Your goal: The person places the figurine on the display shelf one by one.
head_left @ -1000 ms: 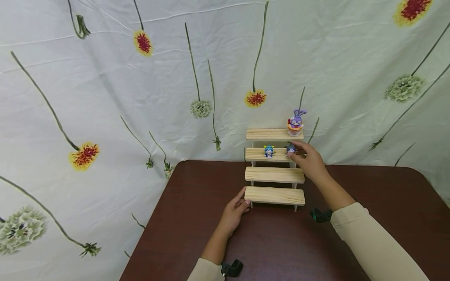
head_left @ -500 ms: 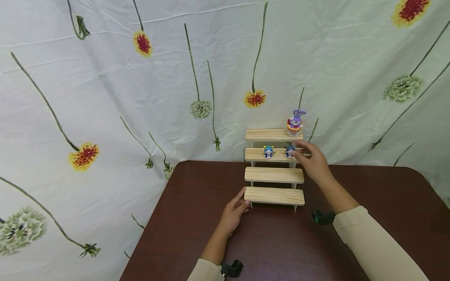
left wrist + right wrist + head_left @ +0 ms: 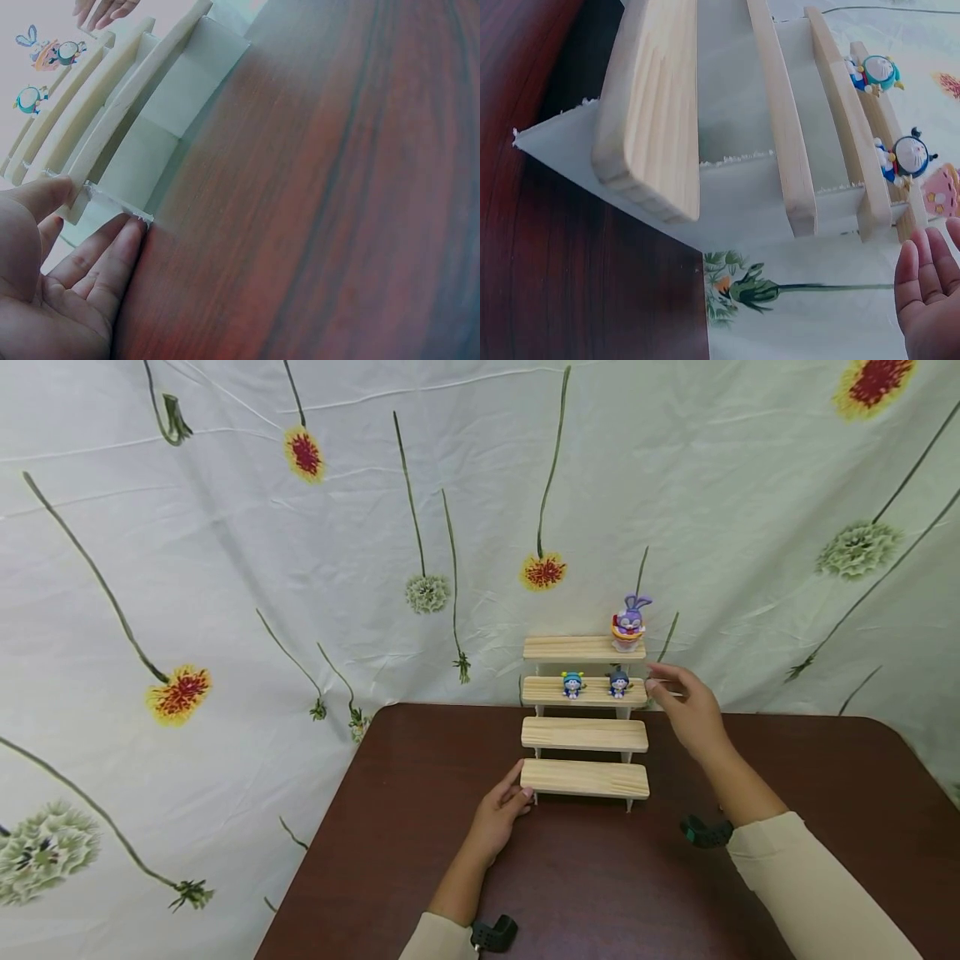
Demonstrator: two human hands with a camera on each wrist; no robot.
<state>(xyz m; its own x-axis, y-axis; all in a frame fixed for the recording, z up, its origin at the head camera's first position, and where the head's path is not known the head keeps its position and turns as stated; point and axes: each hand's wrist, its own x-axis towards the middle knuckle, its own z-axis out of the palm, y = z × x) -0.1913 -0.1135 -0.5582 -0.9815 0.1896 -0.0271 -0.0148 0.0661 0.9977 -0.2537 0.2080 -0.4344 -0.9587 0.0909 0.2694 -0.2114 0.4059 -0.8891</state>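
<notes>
Stepped stand (image 3: 584,777) holds three figurines (image 3: 618,685); left hand (image 3: 497,818) grips its near-left end; right hand (image 3: 692,708), thumb and fingers apart, hovers alongside.

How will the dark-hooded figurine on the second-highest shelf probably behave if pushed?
The dark-hooded figurine may tip easily: its big head sits above a smaller body. It looks moulded, so probably stiff; being small, likely light.

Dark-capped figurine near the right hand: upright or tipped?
Upright: in the head view, the dark-capped figurine is head up on the second shelf down, the right hand apart from it.
</notes>
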